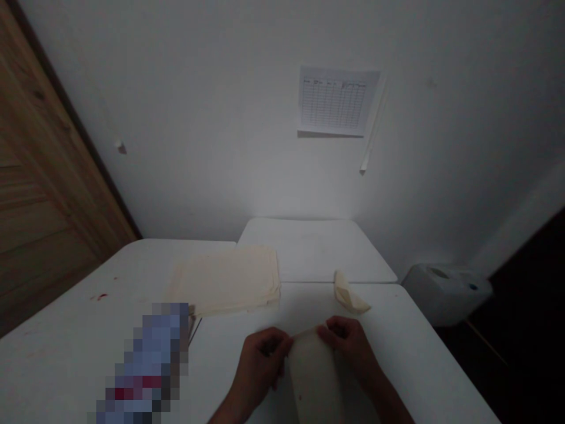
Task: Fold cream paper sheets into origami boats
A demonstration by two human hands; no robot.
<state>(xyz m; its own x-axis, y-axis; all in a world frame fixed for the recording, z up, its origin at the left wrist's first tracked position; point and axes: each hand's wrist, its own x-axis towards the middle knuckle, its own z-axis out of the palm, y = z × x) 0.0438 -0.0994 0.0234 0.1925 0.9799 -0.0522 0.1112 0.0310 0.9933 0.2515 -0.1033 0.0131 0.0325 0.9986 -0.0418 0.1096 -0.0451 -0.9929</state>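
Cream sheet (315, 383), its far edge in the grip, pinched between left hand (258, 362) and right hand (346, 347)

- wooden door (48, 176): visible grain, faint satin sheen
- folding table (83, 330): white, smooth, matt, plastic-looking
- stacked cream sheets (225, 282): matt; paper or cloth, unclear
- held sheet (314, 377): similar matt cream, smooth
- wall chart (334, 100): thin printed paper
- wall (198, 118): matt white paint

Small indoor workroom, not a kitchen or home setting: white folding tables (318, 250) bearing stacked cream sheets (225, 281), a ruled printed chart (335, 100) on a plain white wall (176, 118), a wooden door (48, 176) at left, and a white plastic container (445, 293) at right.
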